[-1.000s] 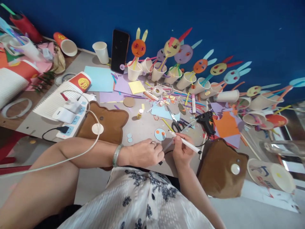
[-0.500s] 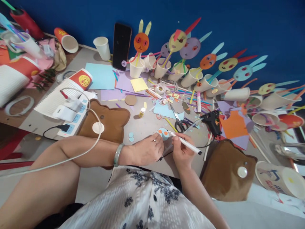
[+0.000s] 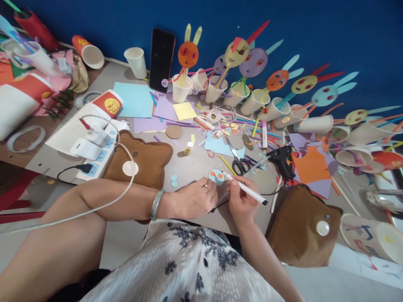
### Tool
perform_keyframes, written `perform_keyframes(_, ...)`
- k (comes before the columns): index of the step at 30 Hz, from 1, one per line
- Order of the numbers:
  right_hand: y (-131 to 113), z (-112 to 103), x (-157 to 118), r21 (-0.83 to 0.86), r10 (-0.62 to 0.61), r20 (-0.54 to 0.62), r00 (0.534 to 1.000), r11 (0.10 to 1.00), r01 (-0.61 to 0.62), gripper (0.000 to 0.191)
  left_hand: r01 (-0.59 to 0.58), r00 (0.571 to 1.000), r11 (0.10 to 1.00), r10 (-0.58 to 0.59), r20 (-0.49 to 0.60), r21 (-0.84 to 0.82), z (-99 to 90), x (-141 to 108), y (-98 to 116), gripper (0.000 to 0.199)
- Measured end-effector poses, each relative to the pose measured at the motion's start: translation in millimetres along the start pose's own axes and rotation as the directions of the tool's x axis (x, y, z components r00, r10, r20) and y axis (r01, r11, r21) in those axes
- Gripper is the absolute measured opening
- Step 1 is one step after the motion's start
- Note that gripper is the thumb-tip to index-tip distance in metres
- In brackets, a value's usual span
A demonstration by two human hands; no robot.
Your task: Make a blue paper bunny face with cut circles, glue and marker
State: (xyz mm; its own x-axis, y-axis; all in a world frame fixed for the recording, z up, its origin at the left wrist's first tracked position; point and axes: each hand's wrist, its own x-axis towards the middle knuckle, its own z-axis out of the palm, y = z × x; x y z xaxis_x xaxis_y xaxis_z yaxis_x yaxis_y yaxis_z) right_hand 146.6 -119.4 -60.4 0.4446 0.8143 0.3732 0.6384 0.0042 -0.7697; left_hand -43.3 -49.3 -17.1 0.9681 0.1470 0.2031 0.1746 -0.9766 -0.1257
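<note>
holding pen (image 3: 252,193) by blue disc (image 3: 215,179)

A light-blue paper disc (image 3: 215,178) with orange spots lies just beyond the fingers of the left hand (image 3: 197,198). A white, black-ended marker pen (image 3: 250,191) slants in the right hand's (image 3: 243,203) fingers, tip toward the disc.

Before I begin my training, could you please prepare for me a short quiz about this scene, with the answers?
1. What does the right hand hold?
a) scissors
b) white pen
c) glue gun

2. True or false: the blue paper disc bears orange spots.

3. Fill in: the black phone stands upright before a wall coloured ____.

Key: 1. b; 2. true; 3. blue.
</note>
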Motion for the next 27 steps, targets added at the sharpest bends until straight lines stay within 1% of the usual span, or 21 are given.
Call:
perform_keyframes(8,1.6,-1.9,-1.3,-0.005,0.007,-0.011,1.0,1.0,-0.007,0.025,0.014,1.0,0.997,-0.014,0.008,-0.079,6.0,-0.3,2.3,0.027)
perform_keyframes(15,-0.9,-1.6,0.2,-0.003,0.025,-0.007,1.0,1.0,-0.025,0.028,0.011,0.999,0.997,-0.008,0.04,-0.079,4.5,-0.5,1.8,0.026)
perform_keyframes(18,-0.9,-1.0,0.8,-0.009,0.023,-0.019,1.0,1.0,-0.023,0.028,0.014,1.0,0.998,-0.012,0.028,-0.067,5.3,0.0,2.4,0.028)
perform_keyframes(21,0.2,-0.2,0.7,-0.007,0.013,-0.03,0.999,1.0,-0.013,0.026,0.012,1.0,0.999,-0.012,0.016,-0.053,6.6,-0.2,2.7,0.03)
perform_keyframes(25,0.6,0.9,-0.3,0.02,0.004,-0.04,0.999,1.0,-0.003,0.023,-0.002,0.999,0.998,0.005,0.044,-0.061,5.4,-0.5,1.1,0.032)
perform_keyframes(27,0.1,1.4,-1.0,0.048,0.008,-0.041,0.999,0.999,-0.006,0.022,-0.006,1.0,0.998,0.008,0.028,-0.069,4.2,-0.2,-0.1,0.033)
